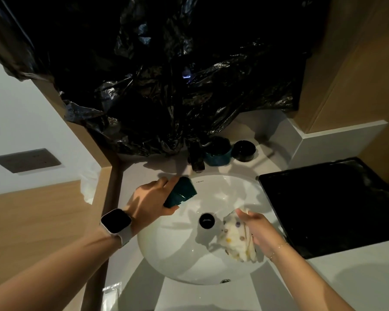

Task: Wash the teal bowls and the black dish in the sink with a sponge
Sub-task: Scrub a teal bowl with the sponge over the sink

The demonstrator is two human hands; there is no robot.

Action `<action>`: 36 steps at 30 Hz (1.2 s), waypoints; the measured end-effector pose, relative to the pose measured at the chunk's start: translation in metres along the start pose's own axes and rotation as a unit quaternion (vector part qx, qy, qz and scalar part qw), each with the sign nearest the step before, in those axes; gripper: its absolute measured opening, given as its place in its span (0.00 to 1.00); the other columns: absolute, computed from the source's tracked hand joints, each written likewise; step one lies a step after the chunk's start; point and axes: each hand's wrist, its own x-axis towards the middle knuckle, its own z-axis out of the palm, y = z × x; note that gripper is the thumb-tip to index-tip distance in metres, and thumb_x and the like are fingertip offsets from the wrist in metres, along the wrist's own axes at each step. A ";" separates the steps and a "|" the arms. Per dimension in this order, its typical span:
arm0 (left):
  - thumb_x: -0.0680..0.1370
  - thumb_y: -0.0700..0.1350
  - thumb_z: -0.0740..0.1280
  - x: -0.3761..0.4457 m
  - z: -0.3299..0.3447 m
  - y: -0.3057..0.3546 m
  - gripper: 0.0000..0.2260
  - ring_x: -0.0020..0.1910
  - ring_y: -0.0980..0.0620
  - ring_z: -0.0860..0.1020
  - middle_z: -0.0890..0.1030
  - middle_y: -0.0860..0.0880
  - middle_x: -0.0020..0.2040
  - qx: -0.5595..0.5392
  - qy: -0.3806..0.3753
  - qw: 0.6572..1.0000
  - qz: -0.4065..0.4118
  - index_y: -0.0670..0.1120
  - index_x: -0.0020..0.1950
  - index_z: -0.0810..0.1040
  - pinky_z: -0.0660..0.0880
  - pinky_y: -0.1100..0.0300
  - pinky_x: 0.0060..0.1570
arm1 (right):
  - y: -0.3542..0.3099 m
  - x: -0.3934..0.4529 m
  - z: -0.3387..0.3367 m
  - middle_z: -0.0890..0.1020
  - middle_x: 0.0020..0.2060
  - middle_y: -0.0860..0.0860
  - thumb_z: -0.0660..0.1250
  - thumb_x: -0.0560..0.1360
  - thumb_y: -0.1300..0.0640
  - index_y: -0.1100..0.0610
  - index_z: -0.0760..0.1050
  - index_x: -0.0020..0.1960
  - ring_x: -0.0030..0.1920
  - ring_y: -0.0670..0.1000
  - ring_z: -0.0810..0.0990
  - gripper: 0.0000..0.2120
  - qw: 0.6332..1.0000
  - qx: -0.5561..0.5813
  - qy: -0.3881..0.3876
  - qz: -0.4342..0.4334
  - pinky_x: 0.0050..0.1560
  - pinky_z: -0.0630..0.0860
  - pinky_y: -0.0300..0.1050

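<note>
Head view looks down into a white sink [180, 261] with a black drain plug [207, 220] in it. The left hand [151, 202] holds a teal bowl [181, 192] over the sink. The right hand [259, 227] grips a spotted cloth [235, 237], maybe the sponge. Another teal bowl [218, 153] and the black dish [243, 151] sit behind the tap [197, 157].

1. A small home kitchenette or washroom nook: a round white ceramic basin [189, 261] with a dark tap [196, 157] is sunk into a pale grey worktop [357, 272].
2. A flat black glass cooktop [332, 205] sits beside the basin.
3. Light wood-panelled walls [355, 70] enclose it.
</note>
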 end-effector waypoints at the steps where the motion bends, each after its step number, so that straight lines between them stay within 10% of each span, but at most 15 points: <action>1: 0.68 0.56 0.76 0.000 0.002 -0.001 0.37 0.42 0.45 0.83 0.83 0.47 0.49 -0.023 -0.002 0.999 -0.023 0.46 0.74 0.69 0.81 0.56 0.39 | -0.001 -0.001 0.000 0.79 0.59 0.56 0.72 0.67 0.37 0.53 0.73 0.61 0.60 0.58 0.77 0.30 1.000 0.004 -0.002 0.002 0.66 0.71 0.60; 5: 0.72 0.54 0.75 -0.002 0.000 0.004 0.24 0.49 0.53 0.80 0.81 0.55 0.51 -0.255 -0.057 0.945 -0.195 0.55 0.65 0.74 0.76 0.66 0.48 | -0.010 -0.013 0.000 0.76 0.65 0.55 0.75 0.60 0.35 0.56 0.66 0.72 0.66 0.55 0.74 0.47 0.997 0.050 -0.049 -0.017 0.70 0.67 0.58; 11: 0.74 0.52 0.74 -0.014 0.016 0.026 0.14 0.54 0.44 0.83 0.85 0.43 0.53 -0.636 -0.121 0.661 -0.380 0.46 0.55 0.82 0.82 0.44 0.51 | -0.050 -0.063 0.018 0.83 0.54 0.58 0.66 0.73 0.71 0.60 0.74 0.61 0.56 0.56 0.82 0.18 0.970 0.004 -0.172 -0.174 0.60 0.76 0.48; 14: 0.77 0.50 0.71 -0.014 0.019 0.041 0.10 0.49 0.46 0.85 0.86 0.43 0.49 -0.645 -0.130 0.648 -0.382 0.44 0.53 0.82 0.83 0.47 0.49 | -0.061 -0.068 0.032 0.82 0.53 0.52 0.69 0.73 0.68 0.54 0.73 0.57 0.55 0.46 0.80 0.16 0.921 -0.217 -0.202 -0.253 0.58 0.75 0.37; 17: 0.76 0.52 0.72 -0.003 0.026 0.048 0.11 0.47 0.44 0.84 0.85 0.42 0.48 -0.641 -0.150 0.623 -0.423 0.44 0.49 0.80 0.83 0.45 0.48 | -0.059 -0.052 0.044 0.74 0.49 0.49 0.68 0.74 0.59 0.57 0.70 0.48 0.50 0.46 0.73 0.08 0.794 -0.472 -0.186 -0.335 0.54 0.72 0.36; 22: 0.74 0.59 0.72 0.007 0.028 0.042 0.21 0.41 0.46 0.85 0.86 0.43 0.43 -0.610 -0.207 0.628 -0.438 0.41 0.50 0.82 0.82 0.56 0.38 | -0.056 -0.036 0.056 0.75 0.55 0.49 0.67 0.75 0.48 0.59 0.72 0.52 0.56 0.47 0.70 0.15 0.717 -0.554 -0.194 -0.376 0.59 0.69 0.43; 28: 0.75 0.58 0.70 0.013 0.030 0.045 0.20 0.43 0.46 0.86 0.87 0.41 0.45 -0.619 -0.209 0.587 -0.478 0.40 0.50 0.83 0.83 0.56 0.41 | -0.057 -0.035 0.070 0.78 0.54 0.52 0.64 0.77 0.45 0.59 0.73 0.59 0.55 0.50 0.75 0.19 0.767 -0.510 -0.158 -0.357 0.56 0.70 0.39; 33: 0.74 0.70 0.61 0.003 0.027 0.051 0.28 0.48 0.48 0.85 0.87 0.46 0.47 -0.630 -0.238 0.579 -0.459 0.47 0.53 0.84 0.82 0.53 0.52 | -0.046 -0.043 0.074 0.83 0.41 0.49 0.66 0.74 0.47 0.55 0.76 0.52 0.38 0.49 0.82 0.13 0.894 -0.324 -0.153 -0.269 0.42 0.80 0.49; 36: 0.72 0.72 0.62 -0.010 0.024 0.059 0.30 0.57 0.42 0.83 0.84 0.45 0.59 -0.739 -0.198 0.477 -0.433 0.54 0.62 0.80 0.79 0.42 0.56 | -0.047 -0.052 0.080 0.84 0.39 0.49 0.66 0.77 0.59 0.56 0.77 0.52 0.37 0.52 0.82 0.05 0.956 -0.132 -0.151 -0.216 0.39 0.79 0.42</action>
